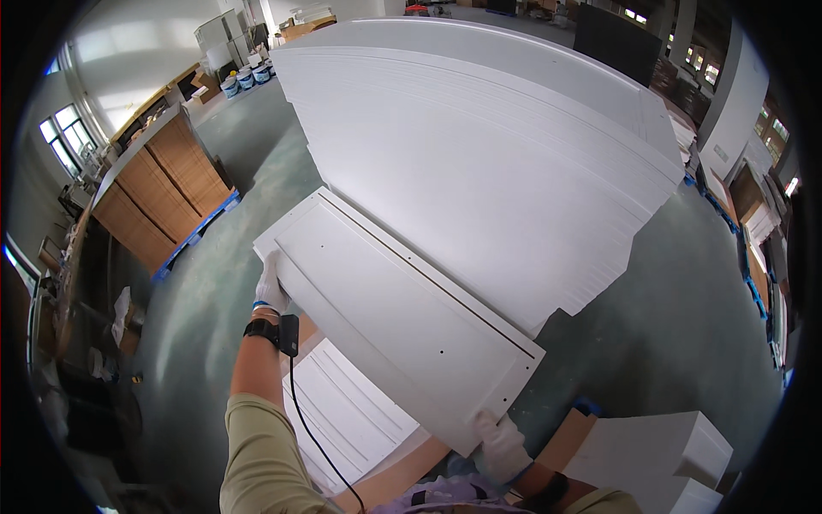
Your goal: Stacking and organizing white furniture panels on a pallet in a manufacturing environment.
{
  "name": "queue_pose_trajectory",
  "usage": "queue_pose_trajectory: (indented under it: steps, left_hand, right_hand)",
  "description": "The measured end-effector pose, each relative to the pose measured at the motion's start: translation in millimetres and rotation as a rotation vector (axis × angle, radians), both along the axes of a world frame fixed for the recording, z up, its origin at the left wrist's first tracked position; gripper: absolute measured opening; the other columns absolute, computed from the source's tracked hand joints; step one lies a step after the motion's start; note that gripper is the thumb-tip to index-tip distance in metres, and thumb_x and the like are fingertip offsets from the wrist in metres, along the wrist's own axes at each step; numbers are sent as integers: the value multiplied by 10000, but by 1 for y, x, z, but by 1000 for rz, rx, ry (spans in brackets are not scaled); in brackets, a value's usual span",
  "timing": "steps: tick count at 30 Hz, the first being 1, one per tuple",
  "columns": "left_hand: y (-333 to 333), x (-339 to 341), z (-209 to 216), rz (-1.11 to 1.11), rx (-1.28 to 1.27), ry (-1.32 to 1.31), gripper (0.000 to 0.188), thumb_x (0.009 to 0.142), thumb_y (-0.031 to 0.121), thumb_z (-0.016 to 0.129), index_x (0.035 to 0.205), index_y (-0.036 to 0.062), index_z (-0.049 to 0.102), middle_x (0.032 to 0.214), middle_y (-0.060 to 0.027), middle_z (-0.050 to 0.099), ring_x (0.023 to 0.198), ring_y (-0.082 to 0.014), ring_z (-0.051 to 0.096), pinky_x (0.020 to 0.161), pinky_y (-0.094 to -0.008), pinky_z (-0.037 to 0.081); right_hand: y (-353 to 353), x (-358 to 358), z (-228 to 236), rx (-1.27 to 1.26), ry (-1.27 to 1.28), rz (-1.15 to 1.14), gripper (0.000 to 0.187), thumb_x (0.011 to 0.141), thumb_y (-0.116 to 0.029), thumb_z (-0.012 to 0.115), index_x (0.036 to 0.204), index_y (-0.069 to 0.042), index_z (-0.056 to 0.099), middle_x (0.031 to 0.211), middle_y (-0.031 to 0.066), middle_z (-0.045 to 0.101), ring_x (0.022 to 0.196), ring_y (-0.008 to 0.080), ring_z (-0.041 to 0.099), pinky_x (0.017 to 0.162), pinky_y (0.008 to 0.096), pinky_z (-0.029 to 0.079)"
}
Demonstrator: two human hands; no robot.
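Note:
A long white panel [385, 313] with small dark holes and a narrow slot along its far side is held up in front of me, tilted across the view. My left hand [271, 287], in a white glove, grips its left end. My right hand [499, 445], also gloved in white, is closed on the near right corner. Below the panel, an open brown carton holds ribbed white panels [342, 411]. Just beyond its far edge stands a large stack of white sheets [479, 163]. Fingers under the panel are partly hidden.
Brown boards stand stacked on a blue pallet [197, 233] at the left. White box-shaped pieces [642, 450] lie at the lower right beside cardboard. Several buckets [246, 80] stand at the far left, near the wall. Pallets with goods line the right side by a pillar [735, 94].

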State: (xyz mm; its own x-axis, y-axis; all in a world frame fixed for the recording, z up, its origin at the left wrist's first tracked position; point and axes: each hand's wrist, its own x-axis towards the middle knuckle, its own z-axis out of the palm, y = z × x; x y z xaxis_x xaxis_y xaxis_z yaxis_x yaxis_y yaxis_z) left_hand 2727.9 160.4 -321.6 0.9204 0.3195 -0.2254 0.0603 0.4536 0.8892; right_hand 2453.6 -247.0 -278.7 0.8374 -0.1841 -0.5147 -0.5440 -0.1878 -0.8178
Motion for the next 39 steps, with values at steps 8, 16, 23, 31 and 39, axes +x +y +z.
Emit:
queue_pose_trajectory:
  steps: [8,16,23,31,39]
  left_hand:
    - [-30,-69,12,-38,110,339,566,794,461,618,1117,14,492,964,-116,519,803,-235,555,650,-366,515]
    - [-79,-88,22,-189,179,348,456,877,399,529,1153,39,489,990,-99,562,871,-214,583,727,-351,517]
    - [-90,-83,19,-138,174,324,456,878,405,520,1169,57,494,1078,-84,563,957,-225,570,761,-373,510]
    - [-98,-86,13,-96,225,245,565,905,477,400,1313,87,383,1304,-87,431,1139,-268,467,910,-402,436]
    - [-96,-77,18,-132,439,249,557,943,461,259,1345,82,325,1344,-93,377,1197,-278,386,981,-388,353]
  right_hand:
    - [-23,2,-19,300,56,-48,464,887,-392,485,1095,18,542,918,118,616,842,151,605,725,258,487]
    - [-39,37,54,-270,398,488,551,866,-549,381,979,-56,601,827,104,651,777,225,628,760,318,465]
    - [-46,37,-3,-156,107,139,612,842,-605,365,1137,-110,569,1017,155,627,1004,317,581,870,359,430]
    - [-13,52,-36,50,35,-90,667,802,-559,487,1165,1,490,991,209,612,960,323,596,825,362,460]
    - [-30,59,-19,158,132,109,776,786,-550,532,1199,92,392,1058,270,562,971,378,582,797,445,466]
